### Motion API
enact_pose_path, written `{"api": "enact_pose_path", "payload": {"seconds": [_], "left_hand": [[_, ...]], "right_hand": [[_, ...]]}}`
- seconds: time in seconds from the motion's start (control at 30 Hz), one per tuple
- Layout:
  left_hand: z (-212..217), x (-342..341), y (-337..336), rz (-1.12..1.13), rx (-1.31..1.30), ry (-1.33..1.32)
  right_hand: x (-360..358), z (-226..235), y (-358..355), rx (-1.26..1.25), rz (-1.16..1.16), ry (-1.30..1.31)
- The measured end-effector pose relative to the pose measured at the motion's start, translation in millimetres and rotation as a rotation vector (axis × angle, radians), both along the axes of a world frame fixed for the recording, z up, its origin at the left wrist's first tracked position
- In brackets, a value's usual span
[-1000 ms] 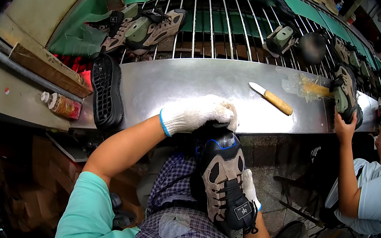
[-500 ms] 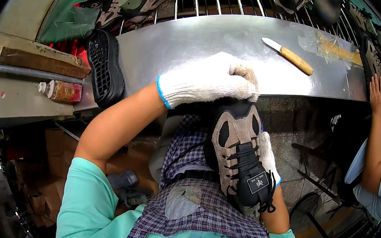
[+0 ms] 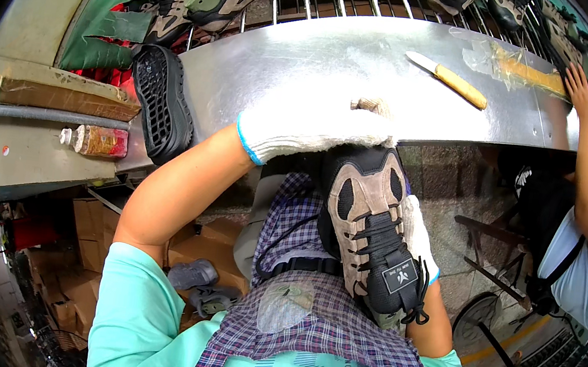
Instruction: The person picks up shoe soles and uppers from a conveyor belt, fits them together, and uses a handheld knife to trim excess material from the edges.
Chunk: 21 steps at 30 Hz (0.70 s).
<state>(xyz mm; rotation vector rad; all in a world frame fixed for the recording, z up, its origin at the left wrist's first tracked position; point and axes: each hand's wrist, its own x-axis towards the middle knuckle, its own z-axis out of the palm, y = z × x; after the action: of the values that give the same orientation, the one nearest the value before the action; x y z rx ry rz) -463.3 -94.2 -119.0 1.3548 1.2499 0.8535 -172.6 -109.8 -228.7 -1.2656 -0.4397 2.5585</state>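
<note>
Two gloved hands work one tan-and-black shoe (image 3: pixel 375 226) resting on my lap below the worktop (image 3: pixel 338 64). My left hand (image 3: pixel 307 132) presses closed over its toe; my right hand (image 3: pixel 416 231) cups its side. It looks assembled and laced, though I cannot tell what finishing remains.
</note>
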Motion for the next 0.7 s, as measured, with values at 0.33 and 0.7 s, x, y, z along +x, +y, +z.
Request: {"api": "enact_pose_path", "payload": {"seconds": [0.33, 0.7], "left_hand": [[-1, -1, 1, -0.017, -0.002, -0.001], [-5, -8, -3, 0.003, -0.060, -0.073]], "right_hand": [[-6, 12, 7, -0.016, 0.012, -0.012], [-1, 2, 7, 0.222, 0.117, 0.122]]}}
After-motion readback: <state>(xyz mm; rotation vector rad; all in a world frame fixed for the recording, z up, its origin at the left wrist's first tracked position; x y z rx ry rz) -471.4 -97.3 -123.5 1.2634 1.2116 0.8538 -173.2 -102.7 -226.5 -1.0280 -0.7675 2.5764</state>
